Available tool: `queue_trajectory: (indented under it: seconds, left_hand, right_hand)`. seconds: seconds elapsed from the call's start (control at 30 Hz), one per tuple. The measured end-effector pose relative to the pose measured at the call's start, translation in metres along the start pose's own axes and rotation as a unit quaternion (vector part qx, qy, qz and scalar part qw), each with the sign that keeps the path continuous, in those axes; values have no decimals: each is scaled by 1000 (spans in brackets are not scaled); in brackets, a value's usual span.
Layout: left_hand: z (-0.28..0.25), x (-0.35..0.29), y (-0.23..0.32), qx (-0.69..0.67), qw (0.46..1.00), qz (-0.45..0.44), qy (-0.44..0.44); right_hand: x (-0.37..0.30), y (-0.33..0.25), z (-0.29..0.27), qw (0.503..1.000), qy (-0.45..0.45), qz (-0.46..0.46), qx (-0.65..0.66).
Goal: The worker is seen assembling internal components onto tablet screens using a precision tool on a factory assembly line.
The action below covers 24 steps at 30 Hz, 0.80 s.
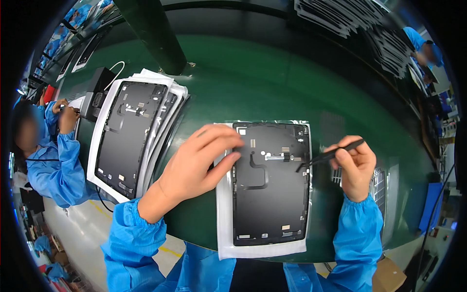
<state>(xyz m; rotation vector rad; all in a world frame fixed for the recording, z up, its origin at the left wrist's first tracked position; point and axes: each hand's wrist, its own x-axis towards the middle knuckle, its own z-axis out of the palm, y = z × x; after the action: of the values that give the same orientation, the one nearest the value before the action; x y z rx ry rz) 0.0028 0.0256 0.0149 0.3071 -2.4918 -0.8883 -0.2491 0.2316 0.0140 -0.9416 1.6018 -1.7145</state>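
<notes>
A black tablet back housing point(272, 204) lies flat on a white foam sheet point(224, 219) in front of me. Small metal pads, a thin dark flex cable point(266, 176) and a silver-and-black strip point(279, 158) show on its inner face. Over its upper left edge hovers my left hand point(197, 160), thumb and fingers apart, nothing visible between them. My right hand point(357, 168) pinches black tweezers point(330, 155) at the right side. The tweezers' tips reach over the housing's right edge, close to the strip; whether they touch it I cannot tell.
Left of me stands a stack of similar housings point(129, 141) between white sheets. A dark post point(155, 39) rises from the green table point(209, 82) behind it. A co-worker in blue point(58, 165) sits at the left. Racked thin sheets point(340, 17) are at the far right.
</notes>
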Motion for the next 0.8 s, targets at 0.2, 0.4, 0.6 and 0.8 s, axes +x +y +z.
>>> queue_trajectory:
  seconds: [0.2,0.4,0.6,0.8]
  left_hand:
    - [-8,-27,-9,59,995,59,-61]
    - [-7,-32,-20,38,991,119,-58]
    - [-5,-35,-22,18,991,121,-61]
    - [-4,-34,-20,1,993,97,-65]
  right_hand:
    - [17,0,84,993,-88,63,38]
    - [17,13,101,992,-102,78,17]
    - [16,14,102,993,-92,76,12]
    - [16,14,102,991,-89,96,-1]
